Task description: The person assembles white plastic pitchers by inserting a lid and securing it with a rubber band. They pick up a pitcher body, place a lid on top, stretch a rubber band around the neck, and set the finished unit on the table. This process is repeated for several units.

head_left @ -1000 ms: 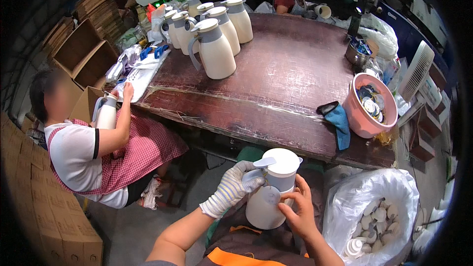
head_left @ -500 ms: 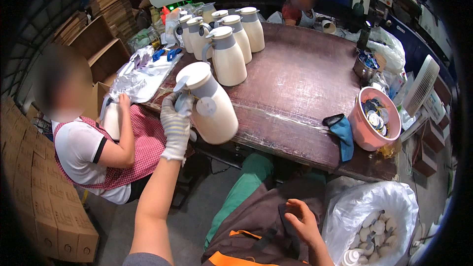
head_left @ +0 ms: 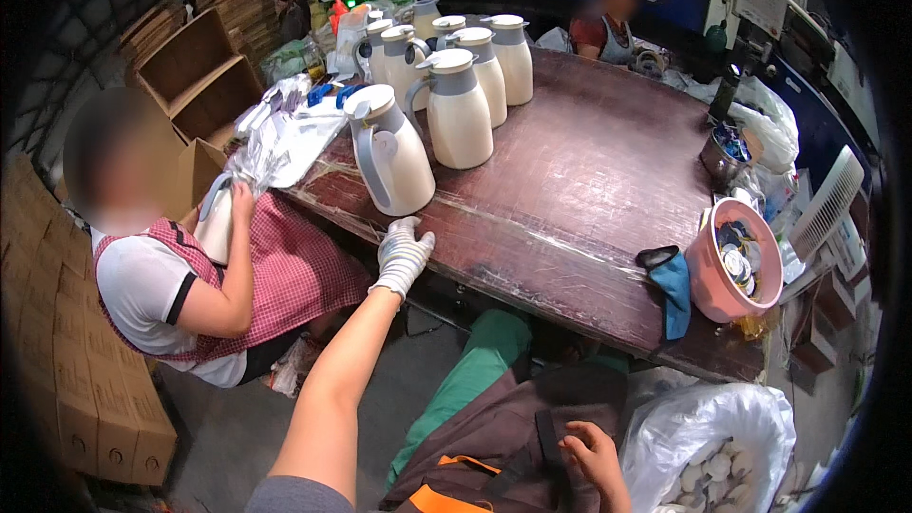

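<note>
Cream vacuum jug (head_left: 404, 171), just past the fingertips of the left hand (head_left: 407, 255), and that's the line that matters here! The left hand, in its striped glove, grips nothing visible, fingers loose at the near edge of the table (head_left: 589, 199); whether they brush the jug's base, I can't tell. From there the jug lies straight ahead, away from the person, its long axis upright, allowing for the lens's bend, its grey handle (head_left: 367, 163) facing the near side. Right hand (head_left: 593, 456)? Well off, bare, half-curled and empty over the brown apron (head_left: 475, 437), so the left is clearly nearer. Just behind stands another cream jug (head_left: 463, 125), others grouped farther back. Left of them, a co-worker in a checked apron (head_left: 304, 271) has one too; far right sits the pink bucket (head_left: 711, 287), beside a blue cloth (head_left: 673, 296).
</note>
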A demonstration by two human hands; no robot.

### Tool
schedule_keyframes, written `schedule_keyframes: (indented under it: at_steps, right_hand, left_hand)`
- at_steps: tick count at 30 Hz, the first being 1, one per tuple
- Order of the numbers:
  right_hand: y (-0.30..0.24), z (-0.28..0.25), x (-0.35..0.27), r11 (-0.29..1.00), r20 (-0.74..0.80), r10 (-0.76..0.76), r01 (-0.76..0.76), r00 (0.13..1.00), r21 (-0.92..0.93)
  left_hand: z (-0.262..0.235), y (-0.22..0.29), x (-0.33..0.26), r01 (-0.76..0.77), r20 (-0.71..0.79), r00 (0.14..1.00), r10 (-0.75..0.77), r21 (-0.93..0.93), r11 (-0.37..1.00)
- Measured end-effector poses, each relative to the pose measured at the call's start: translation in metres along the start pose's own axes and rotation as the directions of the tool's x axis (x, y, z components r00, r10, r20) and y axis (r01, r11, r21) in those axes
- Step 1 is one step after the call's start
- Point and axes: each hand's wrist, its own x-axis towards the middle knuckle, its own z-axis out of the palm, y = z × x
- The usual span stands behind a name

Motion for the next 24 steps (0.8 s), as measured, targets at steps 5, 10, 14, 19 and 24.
schedule_keyframes:
  at_steps: [5, 10, 14, 19, 24]
  right_hand:
    - [0.026, -0.019, 0.015, 0.992, 0.03, 0.118, -0.119, 0.993, 0.042]
    - [0.068, -0.022, 0.049, 0.939, 0.147, 0.238, -0.266, 0.96, 0.219]
    - [0.058, -0.036, 0.065, 0.863, 0.244, 0.339, -0.403, 0.909, 0.303]
    - [0.055, -0.044, 0.08, 0.817, 0.334, 0.419, -0.511, 0.844, 0.267]
    - [0.053, -0.046, 0.086, 0.797, 0.385, 0.423, -0.539, 0.821, 0.273]
  left_hand:
    - [0.007, 0.003, 0.017, -0.226, -0.001, 0.973, 0.23, 0.193, 0.955]
    - [0.017, -0.004, 0.052, -0.134, 0.03, 0.991, 0.131, 0.307, 0.942]
    - [0.033, -0.026, 0.091, -0.069, -0.082, 0.992, 0.095, 0.276, 0.959]
    - [0.064, -0.03, 0.101, -0.064, -0.292, 0.938, 0.187, 0.384, 0.921]
    - [0.064, -0.029, 0.101, -0.129, -0.318, 0.914, 0.252, 0.362, 0.923]
